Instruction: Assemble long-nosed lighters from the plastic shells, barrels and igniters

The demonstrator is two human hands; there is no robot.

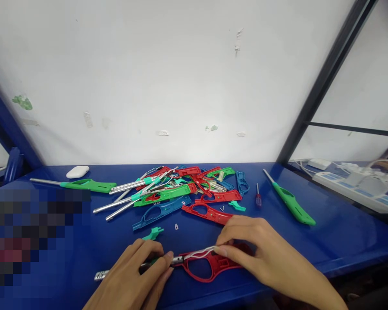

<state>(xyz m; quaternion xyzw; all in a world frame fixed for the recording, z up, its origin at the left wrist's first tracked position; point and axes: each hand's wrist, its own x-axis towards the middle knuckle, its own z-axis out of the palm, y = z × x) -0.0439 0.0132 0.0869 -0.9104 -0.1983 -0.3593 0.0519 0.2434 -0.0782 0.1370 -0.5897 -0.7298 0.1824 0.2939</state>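
My left hand [137,271] is closed around the metal tube [101,275] of a long-reach lighter, whose slotted tip sticks out to the left. White wires [198,254] run from the tube's right end. My right hand [257,247] pinches these wires between thumb and fingers, just above a red lighter handle half [199,277] lying on the table edge side. The handle's right end is partly hidden by that hand. A turquoise trigger piece [153,233] lies behind my left hand, and a small pale clip [176,226] is close by.
Behind lies a pile of handle halves [161,212] and metal tubes [121,209]. Assembled green lighters lie left [90,185] and right [292,204]. A screwdriver [258,200], screws [222,208], another turquoise trigger [237,206], a white case [78,172] and a power strip [352,193] surround them.
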